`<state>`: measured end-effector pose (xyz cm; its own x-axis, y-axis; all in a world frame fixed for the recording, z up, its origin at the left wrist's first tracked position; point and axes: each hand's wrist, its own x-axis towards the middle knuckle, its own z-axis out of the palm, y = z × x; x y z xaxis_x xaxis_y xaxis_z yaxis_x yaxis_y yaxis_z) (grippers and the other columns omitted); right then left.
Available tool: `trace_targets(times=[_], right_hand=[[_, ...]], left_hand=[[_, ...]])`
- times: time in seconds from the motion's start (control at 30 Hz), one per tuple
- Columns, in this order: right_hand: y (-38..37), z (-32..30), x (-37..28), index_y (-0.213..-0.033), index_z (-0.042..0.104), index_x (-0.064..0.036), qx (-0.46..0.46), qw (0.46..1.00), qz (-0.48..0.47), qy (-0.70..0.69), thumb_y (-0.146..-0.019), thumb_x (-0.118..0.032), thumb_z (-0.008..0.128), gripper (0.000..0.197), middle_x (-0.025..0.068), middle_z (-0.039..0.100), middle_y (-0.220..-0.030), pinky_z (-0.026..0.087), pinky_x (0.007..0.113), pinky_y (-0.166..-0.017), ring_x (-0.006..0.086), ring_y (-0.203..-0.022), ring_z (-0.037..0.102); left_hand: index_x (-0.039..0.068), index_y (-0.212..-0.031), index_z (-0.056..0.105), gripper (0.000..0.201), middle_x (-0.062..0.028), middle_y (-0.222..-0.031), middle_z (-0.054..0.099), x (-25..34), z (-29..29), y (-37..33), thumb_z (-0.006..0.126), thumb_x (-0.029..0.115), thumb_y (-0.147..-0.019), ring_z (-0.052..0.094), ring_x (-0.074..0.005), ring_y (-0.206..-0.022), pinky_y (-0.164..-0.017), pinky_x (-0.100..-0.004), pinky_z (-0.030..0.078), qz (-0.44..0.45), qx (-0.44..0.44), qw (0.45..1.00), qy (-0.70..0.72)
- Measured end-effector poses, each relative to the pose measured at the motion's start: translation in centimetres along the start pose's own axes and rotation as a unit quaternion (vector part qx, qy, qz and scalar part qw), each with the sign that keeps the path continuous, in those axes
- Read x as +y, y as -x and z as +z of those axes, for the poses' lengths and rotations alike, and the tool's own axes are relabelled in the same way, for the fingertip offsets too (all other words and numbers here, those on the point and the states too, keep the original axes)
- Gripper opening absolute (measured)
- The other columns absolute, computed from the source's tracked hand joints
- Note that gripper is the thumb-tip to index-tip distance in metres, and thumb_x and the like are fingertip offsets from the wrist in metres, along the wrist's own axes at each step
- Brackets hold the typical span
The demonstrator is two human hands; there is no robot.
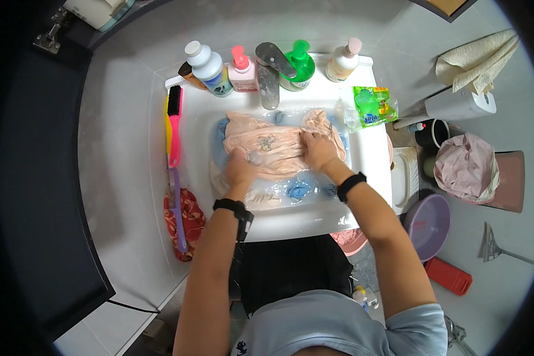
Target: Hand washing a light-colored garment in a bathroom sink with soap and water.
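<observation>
A wet peach shirt (273, 155) with a small printed figure on its front lies spread across the water in the white sink (314, 218). My left hand (241, 172) is closed on its lower left part; a small whitish patch beside those fingers is too unclear to name. On the right side of the shirt, my right hand (323, 153) pinches the cloth, with folds running toward the fingers. Blue cloth (298, 190) shows in the water nearer me, next to a pale cream piece of cloth (262, 199).
A grey faucet (269, 83) stands behind the sink among a white bottle (210, 70) and pump bottles, one green (298, 68). A pink brush (174, 133) and purple comb (175, 207) lie along the left edge. A green packet (371, 107) rests at the right corner, above a purple basin (428, 226).
</observation>
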<state>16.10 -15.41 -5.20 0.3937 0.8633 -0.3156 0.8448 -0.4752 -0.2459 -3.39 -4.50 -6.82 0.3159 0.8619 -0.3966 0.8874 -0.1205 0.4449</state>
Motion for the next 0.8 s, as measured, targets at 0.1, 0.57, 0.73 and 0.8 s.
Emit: trace_targets(times=[0.1, 0.57, 0.73, 0.8], right_hand=[[0.4, -3.1, 2.1, -0.105, 0.052, -0.0061, 0.028, 0.994, -0.003, -0.107, -0.075, -0.015, 0.053, 0.031, 0.0133, 0.058, -0.092, 0.046, 0.037, -0.074, 0.0302, -0.091, 0.057], [1.6, -10.6, 1.2, -0.085, 0.049, -0.0075, -0.076, 0.821, -0.025, -0.565, -0.087, -0.012, 0.046, 0.006, -0.0037, 0.049, -0.079, 0.039, 0.019, -0.064, 0.0053, -0.071, 0.045], [3.7, -13.6, -1.3, -0.083, 0.049, -0.0071, -0.113, 0.779, -0.012, -0.616, -0.087, -0.014, 0.048, 0.008, -0.0039, 0.049, -0.079, 0.04, 0.021, -0.064, 0.0051, -0.072, 0.045], [4.2, -14.3, -1.2, -0.083, 0.049, -0.0071, -0.12, 0.783, -0.018, -0.61, -0.087, -0.015, 0.048, 0.008, -0.0044, 0.049, -0.078, 0.04, 0.022, -0.065, 0.0049, -0.072, 0.046]], left_hand=[[-0.001, -0.099, 0.048, 0.038, -0.0103, -0.093, 0.058, -1.7, -2.9, -0.6, 0.066, 0.01, -0.067, 0.057, -0.0268, -0.087, -0.076, -0.0356, 0.044, -0.024, 0.0, 0.957, 0.289], [0.005, -0.104, 0.05, 0.038, -0.0107, -0.094, 0.056, 1.5, -3.6, 0.5, 0.064, 0.022, -0.073, 0.054, -0.0266, -0.089, -0.077, -0.0353, 0.044, 0.3, 0.058, 0.935, 0.179], [0.007, -0.101, 0.051, 0.036, -0.0118, -0.094, 0.055, 6.8, -1.1, 4.0, 0.065, 0.02, -0.07, 0.055, -0.027, -0.087, -0.075, -0.0364, 0.044, 0.247, 0.077, 0.959, 0.114], [0.01, -0.09, 0.055, 0.022, -0.011, -0.1, 0.055, 6.5, -1.2, 3.5, 0.062, 0.018, -0.069, 0.055, -0.0286, -0.086, -0.07, -0.0411, 0.044, 0.154, 0.148, 0.976, 0.029]])
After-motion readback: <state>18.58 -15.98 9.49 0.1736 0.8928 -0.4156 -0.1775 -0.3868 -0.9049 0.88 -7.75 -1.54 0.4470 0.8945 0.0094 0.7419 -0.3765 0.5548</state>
